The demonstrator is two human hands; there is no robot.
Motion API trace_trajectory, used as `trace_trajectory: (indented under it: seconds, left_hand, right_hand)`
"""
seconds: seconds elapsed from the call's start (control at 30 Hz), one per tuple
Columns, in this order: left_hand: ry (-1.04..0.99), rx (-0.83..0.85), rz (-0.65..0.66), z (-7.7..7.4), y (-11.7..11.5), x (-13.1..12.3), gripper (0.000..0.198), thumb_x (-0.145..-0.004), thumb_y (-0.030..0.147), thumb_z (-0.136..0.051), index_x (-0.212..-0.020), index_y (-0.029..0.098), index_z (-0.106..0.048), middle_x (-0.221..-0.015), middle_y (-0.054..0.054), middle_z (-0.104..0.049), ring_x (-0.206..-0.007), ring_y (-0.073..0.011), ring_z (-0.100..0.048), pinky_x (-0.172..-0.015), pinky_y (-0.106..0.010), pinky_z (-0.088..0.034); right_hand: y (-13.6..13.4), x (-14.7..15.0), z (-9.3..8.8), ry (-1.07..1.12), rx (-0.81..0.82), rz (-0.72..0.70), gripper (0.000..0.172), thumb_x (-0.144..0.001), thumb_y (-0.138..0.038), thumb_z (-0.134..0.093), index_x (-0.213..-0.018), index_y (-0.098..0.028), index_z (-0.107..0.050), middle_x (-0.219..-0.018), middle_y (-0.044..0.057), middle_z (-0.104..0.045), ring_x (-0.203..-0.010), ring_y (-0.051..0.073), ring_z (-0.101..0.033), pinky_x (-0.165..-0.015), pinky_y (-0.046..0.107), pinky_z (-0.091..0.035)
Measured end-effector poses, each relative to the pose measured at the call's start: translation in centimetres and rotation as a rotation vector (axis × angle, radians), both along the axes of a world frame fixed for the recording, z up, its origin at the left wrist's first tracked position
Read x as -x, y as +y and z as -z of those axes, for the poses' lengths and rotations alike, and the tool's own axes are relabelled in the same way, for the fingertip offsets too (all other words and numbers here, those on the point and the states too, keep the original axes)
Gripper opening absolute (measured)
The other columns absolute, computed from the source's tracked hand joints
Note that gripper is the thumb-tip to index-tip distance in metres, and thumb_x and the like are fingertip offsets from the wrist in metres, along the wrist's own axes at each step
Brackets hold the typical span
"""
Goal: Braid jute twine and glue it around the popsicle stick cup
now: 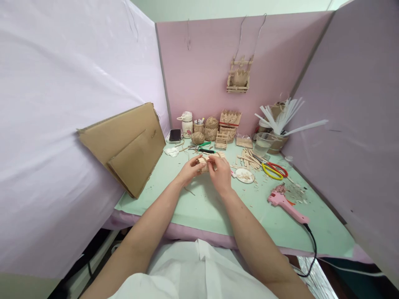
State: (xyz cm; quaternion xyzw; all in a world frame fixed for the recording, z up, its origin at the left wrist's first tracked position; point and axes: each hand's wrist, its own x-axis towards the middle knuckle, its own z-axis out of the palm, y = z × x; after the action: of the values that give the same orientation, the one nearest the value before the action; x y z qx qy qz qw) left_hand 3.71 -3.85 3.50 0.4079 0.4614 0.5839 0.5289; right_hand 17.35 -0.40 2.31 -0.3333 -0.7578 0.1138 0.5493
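Observation:
Between my two hands, over the middle of the green table (pixel 199 207), is a small light-wood stick piece (pixel 204 160). My left hand (pixel 190 169) grips its left side with bent fingers. On the right side of the piece, my right hand (pixel 218 171) pinches with thumb and fingertips. The fingers hide much of the piece. A length of twine (pixel 189 191) lies on the table below my left hand. Just behind my hands are black-handled pliers (pixel 206 151).
Cardboard (pixel 134 145) leans at the left. On the right are a pink glue gun (pixel 288 207), scissors (pixel 272 171), a white dish of scraps (pixel 245 175), loose sticks (pixel 249 159) and a plastic cup (pixel 262 145). Twine balls (pixel 198 138) and a white bottle (pixel 187 125) stand behind.

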Motion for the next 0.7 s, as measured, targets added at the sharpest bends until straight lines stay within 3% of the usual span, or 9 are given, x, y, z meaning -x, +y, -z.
trace_trajectory:
  seconds: [0.27,0.43,0.57,0.7]
  left_hand:
    - [0.0,-0.025,-0.165,0.7,0.8,0.5,0.055,-0.067,0.028,-0.07,-0.12,0.023,-0.054,-0.114,-0.009,-0.058,-0.095,-0.0179,-0.059,-0.076,-0.028,-0.049]
    - [-0.231,0.013,-0.21,0.6,1.3,1.4,0.046,-0.071,0.024,-0.066,-0.115,0.022,-0.055,-0.112,-0.008,-0.059,-0.093,-0.0167,-0.059,-0.08,-0.031,-0.051]
    - [-0.509,0.104,-0.232,0.2,1.6,2.6,0.029,-0.077,0.033,-0.06,-0.102,0.019,-0.057,-0.097,-0.01,-0.061,-0.091,-0.0184,-0.061,-0.079,-0.033,-0.053]
    - [-0.52,0.125,-0.173,0.3,1.6,3.1,0.028,-0.075,0.033,-0.062,-0.099,0.019,-0.055,-0.09,-0.007,-0.061,-0.088,-0.0188,-0.062,-0.078,-0.037,-0.052]
  right_hand:
    - [0.3,0.1,-0.4,0.388,0.348,-0.05,0.019,-0.075,-0.026,-0.054,-0.091,-0.019,-0.058,-0.084,0.004,-0.065,-0.074,0.016,-0.058,-0.072,0.031,-0.047]
    - [1.2,-0.2,-0.7,0.684,0.538,-0.087,0.024,-0.069,-0.033,-0.062,-0.086,-0.017,-0.055,-0.08,0.002,-0.062,-0.073,0.013,-0.057,-0.068,0.027,-0.046]
    - [1.8,-0.5,-0.8,0.874,0.629,-0.144,0.028,-0.066,-0.033,-0.065,-0.088,-0.019,-0.053,-0.083,0.0,-0.06,-0.074,0.011,-0.056,-0.063,0.024,-0.045]
    - [1.8,-0.7,-0.9,0.94,0.624,-0.168,0.028,-0.064,-0.032,-0.066,-0.086,-0.02,-0.053,-0.082,-0.001,-0.058,-0.073,0.011,-0.056,-0.061,0.022,-0.044]
